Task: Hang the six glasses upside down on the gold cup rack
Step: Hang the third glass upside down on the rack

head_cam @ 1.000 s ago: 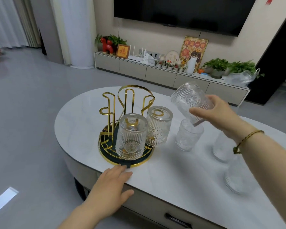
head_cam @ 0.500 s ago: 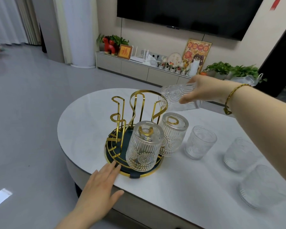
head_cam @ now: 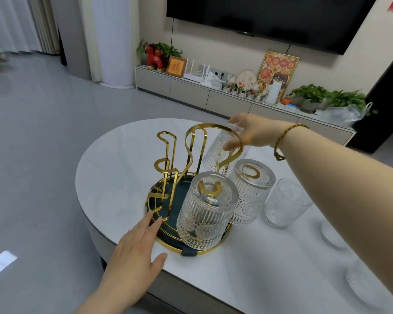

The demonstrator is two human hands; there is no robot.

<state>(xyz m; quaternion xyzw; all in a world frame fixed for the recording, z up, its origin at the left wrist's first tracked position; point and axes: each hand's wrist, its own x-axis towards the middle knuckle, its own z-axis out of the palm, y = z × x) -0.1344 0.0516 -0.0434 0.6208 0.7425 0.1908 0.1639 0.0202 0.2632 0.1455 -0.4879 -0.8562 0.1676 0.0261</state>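
Observation:
The gold cup rack with a dark round base stands on the white oval table. Two ribbed clear glasses hang upside down on its near pegs: a front glass and a right glass. My right hand grips a third glass by its base, mouth down, at a far peg behind the handle loop. My left hand lies flat with fingers apart, fingertips touching the rack's base rim. One upright glass stands right of the rack; two more are partly hidden under my right forearm.
The table's near edge runs below my left hand, with a drawer front under it. Grey floor lies to the left and beyond. A low TV cabinet with plants, frames and a router stands against the far wall.
My right hand has turned the glass from sideways to mouth down and lowered it onto the rack's far side. My left hand has slid forward onto the base rim.

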